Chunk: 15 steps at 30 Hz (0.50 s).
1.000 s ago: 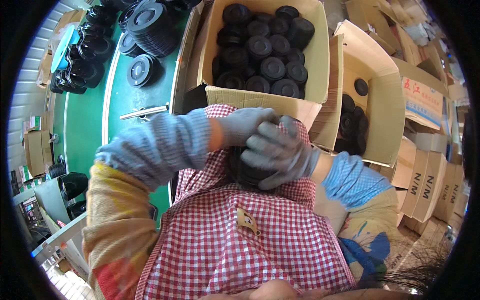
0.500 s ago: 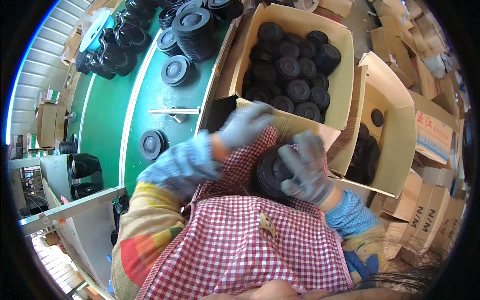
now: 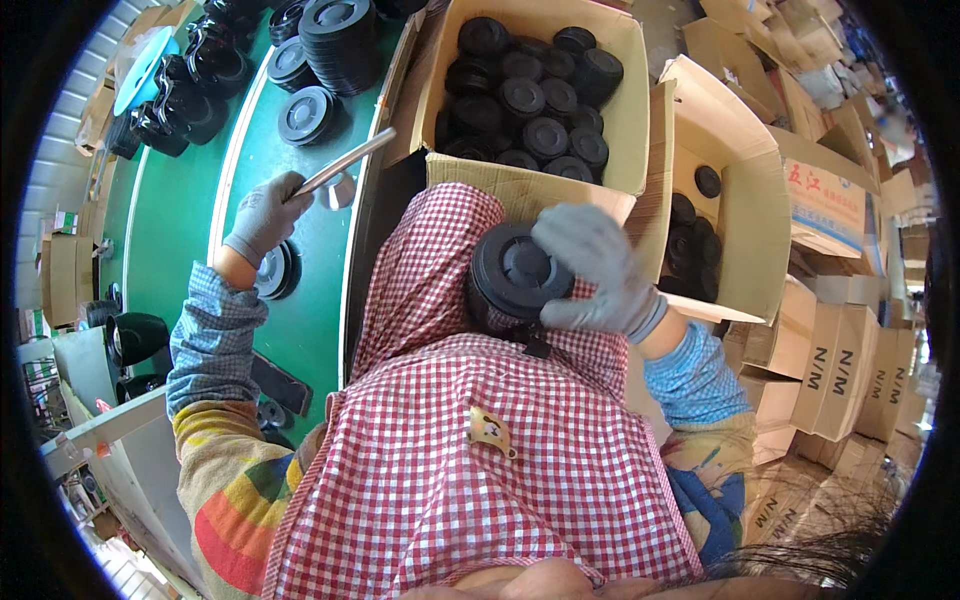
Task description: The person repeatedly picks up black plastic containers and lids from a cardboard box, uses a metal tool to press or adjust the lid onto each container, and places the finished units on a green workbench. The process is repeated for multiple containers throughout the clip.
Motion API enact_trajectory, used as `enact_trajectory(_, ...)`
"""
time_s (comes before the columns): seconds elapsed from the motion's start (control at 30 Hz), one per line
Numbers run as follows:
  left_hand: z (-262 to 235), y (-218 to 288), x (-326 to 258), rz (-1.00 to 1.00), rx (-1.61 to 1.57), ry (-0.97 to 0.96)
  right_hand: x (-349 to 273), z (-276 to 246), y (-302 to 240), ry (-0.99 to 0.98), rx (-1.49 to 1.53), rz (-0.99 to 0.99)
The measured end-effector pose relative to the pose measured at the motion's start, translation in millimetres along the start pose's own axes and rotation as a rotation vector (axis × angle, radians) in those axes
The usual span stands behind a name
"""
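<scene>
Over the green table, my gloved left hand [image 3: 266,216] is closed round one end of a T-shaped metal tool [image 3: 350,160]. Its bar slants up to the right, and a short cylinder [image 3: 338,191] hangs under it. In my lap, on the checked apron, stands a round black pot with a ribbed black lid [image 3: 523,268] on top. My gloved right hand [image 3: 596,268], slightly blurred, grips the right side of this pot, fingers at the lid's edge and thumb lower down. A black disc-shaped lid [image 3: 274,272] lies on the table below my left hand, partly hidden by it.
Stacked black lids [image 3: 338,45] and a lower stack [image 3: 306,116] stand farther along the table. Ahead of my lap, an open carton [image 3: 634,120] holds many black round parts. A second open carton [image 3: 745,250] stands right of it. More cardboard boxes [image 3: 830,370] line the right side.
My left hand has moved left from beside the carton to the table and lifted the metal tool. My right hand stays at the pot, which now shows more fully.
</scene>
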<state>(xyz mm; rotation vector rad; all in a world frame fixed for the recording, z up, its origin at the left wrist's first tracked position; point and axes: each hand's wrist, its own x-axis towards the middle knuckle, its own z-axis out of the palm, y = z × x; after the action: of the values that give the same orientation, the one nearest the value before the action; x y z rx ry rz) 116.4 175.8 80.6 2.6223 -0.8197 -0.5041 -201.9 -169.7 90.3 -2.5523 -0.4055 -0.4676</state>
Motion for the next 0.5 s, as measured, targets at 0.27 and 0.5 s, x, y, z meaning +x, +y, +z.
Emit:
enact_trajectory(0.27,50,38,-16,0.106,-0.398,-0.018,-34,79,-50,-0.022,-0.229,0.214)
enact_trajectory(0.5,58,25,-17,0.123,-0.511,0.024,-36,88,-41,0.050,-0.207,0.235)
